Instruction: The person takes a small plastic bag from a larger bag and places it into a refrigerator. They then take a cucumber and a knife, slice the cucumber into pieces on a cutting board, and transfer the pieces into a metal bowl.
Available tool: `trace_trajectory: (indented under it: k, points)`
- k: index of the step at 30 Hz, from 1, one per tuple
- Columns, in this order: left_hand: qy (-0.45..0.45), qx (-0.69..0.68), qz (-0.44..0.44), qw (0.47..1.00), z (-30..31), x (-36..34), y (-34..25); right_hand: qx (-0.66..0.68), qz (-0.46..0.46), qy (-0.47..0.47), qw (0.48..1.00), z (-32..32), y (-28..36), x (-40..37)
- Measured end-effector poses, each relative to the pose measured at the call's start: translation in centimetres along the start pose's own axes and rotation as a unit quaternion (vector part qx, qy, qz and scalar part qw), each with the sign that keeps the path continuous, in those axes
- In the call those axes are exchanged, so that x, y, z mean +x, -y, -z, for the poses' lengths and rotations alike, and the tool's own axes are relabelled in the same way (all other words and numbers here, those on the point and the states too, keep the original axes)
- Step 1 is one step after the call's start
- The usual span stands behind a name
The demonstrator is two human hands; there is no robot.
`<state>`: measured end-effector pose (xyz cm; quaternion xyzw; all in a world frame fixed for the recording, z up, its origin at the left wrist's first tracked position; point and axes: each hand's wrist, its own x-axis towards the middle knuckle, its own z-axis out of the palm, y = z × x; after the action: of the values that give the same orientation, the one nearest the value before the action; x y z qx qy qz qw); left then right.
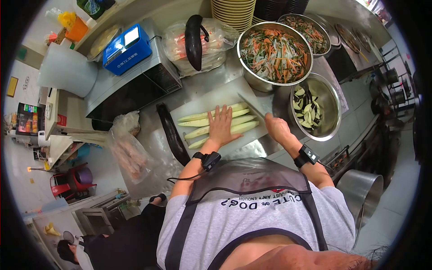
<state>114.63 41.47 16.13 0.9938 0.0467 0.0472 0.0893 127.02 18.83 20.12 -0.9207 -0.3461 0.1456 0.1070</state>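
Several long, pale-fleshed eggplant strips lie side by side on a white cutting board. My left hand rests flat across them, fingers spread. In my right hand is the handle of a knife; its blade points forward and left over the board, by the right ends of the strips. Right of that hand stands a steel bowl with cut eggplant pieces in it. A whole dark eggplant lies along the board's left side.
Beyond the board are a steel bowl of shredded vegetables and a second eggplant on plastic bags. A microwave carries a blue box. A bagged item lies left. Another person is at lower left.
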Motion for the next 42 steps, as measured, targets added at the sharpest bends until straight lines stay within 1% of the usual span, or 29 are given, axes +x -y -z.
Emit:
trace_trajectory:
  k: [4, 6, 7, 9, 10, 12, 13, 14, 15, 16, 17, 18, 20, 22, 23, 25, 26, 28, 29, 30, 31, 32, 33, 34, 35, 37, 38, 40, 42]
  points:
    - [0.012, -0.004, 0.008, 1.000, -0.3, 0.5, -0.4, 0.008, 0.044, 0.023, 0.999, 0.3, 0.5, 0.3]
    - [-0.001, -0.022, 0.010, 1.000, -0.4, 0.4, -0.3, 0.003, -0.005, 0.023, 1.000, 0.4, 0.2, 0.8]
    - [-0.002, -0.022, 0.013, 1.000, -0.7, 0.6, 0.2, 0.002, -0.002, 0.024, 1.000, 0.6, 0.1, 0.9]
    - [0.014, -0.041, 0.048, 0.998, -1.1, 0.9, 1.8, 0.068, -0.022, 0.007, 0.997, 1.1, 0.1, 0.6]
    - [0.015, -0.040, 0.050, 0.998, -0.7, 1.0, 2.6, 0.068, -0.021, 0.008, 0.997, 1.1, 0.1, 0.4]
    - [0.071, -0.098, 0.058, 0.991, 0.1, 0.8, 4.5, 0.108, -0.017, -0.016, 0.994, 1.1, -0.1, -0.2]
    - [0.052, -0.107, 0.040, 0.992, 0.2, 0.7, 5.1, 0.107, -0.015, -0.013, 0.994, 0.7, -0.5, -0.5]
    - [0.052, -0.108, 0.044, 0.992, 0.2, 0.7, 5.7, 0.134, -0.021, -0.039, 0.990, 0.1, -0.9, -0.5]
    - [0.038, -0.124, 0.014, 0.991, 0.3, 0.9, 6.1, 0.161, -0.027, -0.066, 0.984, -0.4, -1.1, -0.6]
    - [0.025, -0.140, -0.017, 0.990, 0.2, 1.0, 6.5, 0.161, -0.027, -0.064, 0.985, -0.8, -1.4, -0.7]
    - [0.025, -0.141, -0.017, 0.990, 0.2, 1.2, 6.7, 0.174, -0.037, -0.076, 0.981, -1.0, -1.6, -0.8]
    - [0.012, -0.147, -0.038, 0.988, 0.1, 1.4, 6.7, 0.185, -0.048, -0.088, 0.978, -1.2, -1.8, -0.9]
    - [-0.004, -0.154, -0.059, 0.986, -0.2, 2.3, 6.8, 0.181, -0.056, -0.088, 0.978, -1.3, -2.2, -1.3]
    - [-0.063, -0.090, -0.110, 0.988, -1.2, 3.1, 7.3, 0.180, -0.061, -0.086, 0.978, -1.3, -2.3, -1.6]
    - [-0.063, -0.090, -0.108, 0.988, -1.6, 3.9, 7.7, 0.179, -0.059, -0.084, 0.978, -1.2, -2.3, -1.7]
    - [-0.079, -0.083, -0.149, 0.982, -2.5, 5.6, 8.6, 0.178, -0.056, -0.081, 0.979, -1.1, -2.2, -1.9]
    - [-0.079, -0.084, -0.147, 0.982, -2.7, 6.1, 8.6, 0.166, -0.053, -0.078, 0.982, -1.0, -2.2, -2.0]
    - [-0.101, -0.044, -0.142, 0.984, -1.9, 7.1, 7.9, 0.152, -0.048, -0.076, 0.984, -0.7, -2.1, -2.3]
    - [-0.102, -0.044, -0.140, 0.984, -1.7, 7.1, 7.1, 0.117, -0.059, -0.070, 0.989, -0.4, -2.1, -2.7]
    - [-0.155, -0.037, -0.129, 0.979, 0.3, 6.4, 5.5, 0.081, -0.068, -0.064, 0.992, -0.1, -1.9, -3.2]
    - [-0.206, -0.029, -0.119, 0.971, 1.9, 5.5, 3.9, 0.081, -0.067, -0.063, 0.992, 0.5, -1.8, -3.7]
    - [-0.204, -0.029, -0.118, 0.971, 2.6, 4.3, 2.7, 0.041, -0.074, -0.050, 0.995, 1.2, -1.6, -4.4]
    - [-0.153, -0.088, -0.119, 0.977, 3.1, 2.6, 1.3, 0.001, -0.083, -0.036, 0.996, 1.4, -1.6, -5.1]
    - [-0.099, -0.148, -0.120, 0.977, 3.1, 1.2, 0.2, 0.003, -0.085, -0.032, 0.996, 1.3, -1.8, -5.7]
    - [-0.095, -0.150, -0.120, 0.977, 2.3, 0.1, -0.5, -0.007, -0.057, -0.019, 0.998, 1.3, -2.0, -6.2]
    - [-0.077, -0.090, -0.095, 0.988, 0.3, -1.5, -1.5, -0.038, -0.017, 0.005, 0.999, 1.0, -2.0, -6.9]
    - [-0.078, -0.092, -0.097, 0.988, -0.4, -1.9, -1.6, -0.039, -0.019, 0.004, 0.999, 0.9, -1.7, -6.8]
    - [-0.097, -0.084, -0.074, 0.989, -1.0, -2.4, -2.0, -0.046, 0.045, 0.024, 0.998, 1.0, -1.4, -6.6]
    - [-0.099, -0.097, -0.063, 0.988, -1.3, -2.9, -2.4, -0.056, 0.062, 0.033, 0.996, 1.5, -1.4, -6.0]
